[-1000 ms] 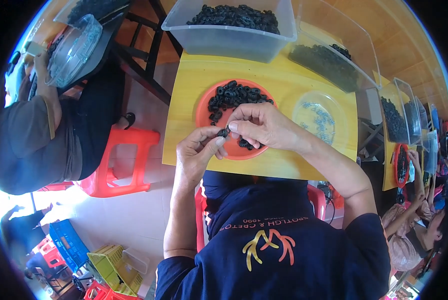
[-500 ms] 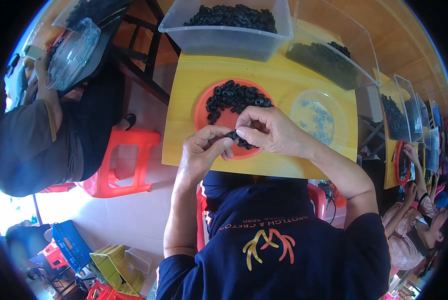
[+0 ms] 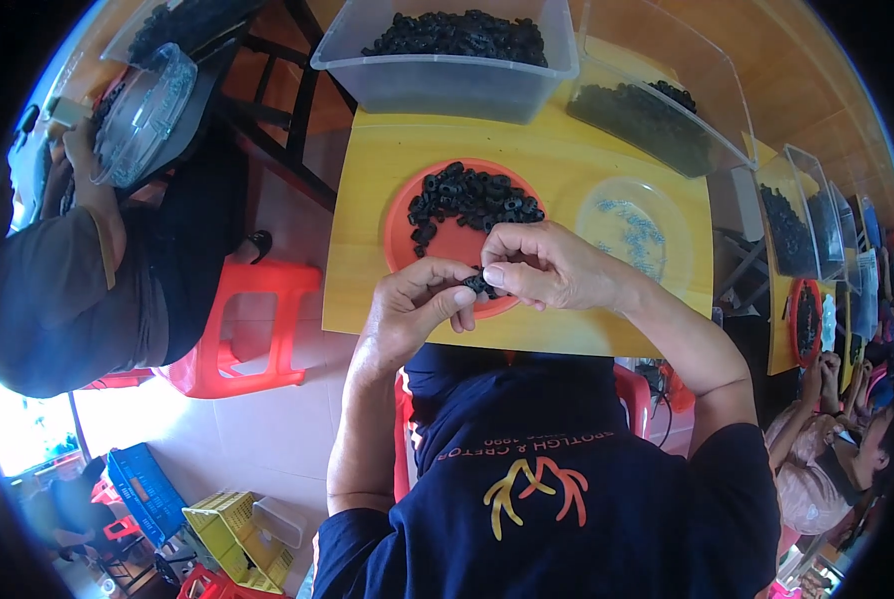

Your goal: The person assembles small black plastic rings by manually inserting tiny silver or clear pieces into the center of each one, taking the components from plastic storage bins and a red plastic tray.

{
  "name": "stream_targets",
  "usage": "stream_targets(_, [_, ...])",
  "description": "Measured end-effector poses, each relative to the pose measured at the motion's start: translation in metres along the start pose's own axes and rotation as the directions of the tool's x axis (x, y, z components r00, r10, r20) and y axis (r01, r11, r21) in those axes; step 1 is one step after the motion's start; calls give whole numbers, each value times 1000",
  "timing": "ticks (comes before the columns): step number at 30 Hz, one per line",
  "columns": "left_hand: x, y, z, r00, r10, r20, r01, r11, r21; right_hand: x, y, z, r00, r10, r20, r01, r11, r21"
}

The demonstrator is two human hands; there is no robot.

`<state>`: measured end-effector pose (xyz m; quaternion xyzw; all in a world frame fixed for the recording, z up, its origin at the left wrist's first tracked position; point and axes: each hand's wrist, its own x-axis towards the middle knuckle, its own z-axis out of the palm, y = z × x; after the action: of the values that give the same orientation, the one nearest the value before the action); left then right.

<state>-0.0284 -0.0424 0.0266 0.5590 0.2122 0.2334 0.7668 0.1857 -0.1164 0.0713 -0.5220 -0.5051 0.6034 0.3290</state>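
Note:
Over the near edge of the orange-red plate [image 3: 399, 240], my left hand [image 3: 407, 304] pinches a small black ring-like part [image 3: 475, 284] between thumb and fingers. My right hand [image 3: 552, 268] is closed in a pinch right against that part, its thumb and forefinger together. Whatever sits in the right fingertips is too small or hidden to make out. A heap of similar black parts [image 3: 472, 195] fills the plate's far half, and a few lie under my hands. To the right, a clear round dish [image 3: 672, 215] holds many tiny, shiny pieces [image 3: 637, 240].
Beyond the plate, a translucent bin [image 3: 447, 85] of black parts stands on the yellow table [image 3: 357, 290]. A clear bin [image 3: 657, 130] holds more at back right. Beside me at left are a red stool [image 3: 257, 329] and a seated person [image 3: 77, 280]; others work at far right.
My two hands have shifted slightly right with the black part, fingertips still together. At far right, another person's hand has drawn back from a red plate.

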Motion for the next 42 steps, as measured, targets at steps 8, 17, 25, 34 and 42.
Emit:
stream_targets(8, [1,-1,0,1000,-10,28,10,1000,-19,1,2,-2,965,-263,4,247,898,-364])
stream_targets(17, [0,-2,-1,989,-61,131,58,998,29,5,7,-14,960,-137,244,235,868,-437])
stream_targets(25, [5,-10,-1,992,-33,123,38,998,-46,2,9,-14,962,-127,240,205,919,-338])
stream_targets(34, [7,-18,5,999,-30,-9,30,999,-16,-6,2,4,978,-192,79,194,707,-680])
stream_targets(42, [14,-17,11,997,-57,-55,64,988,141,-8,1,10,996,-85,1,43,496,-867])
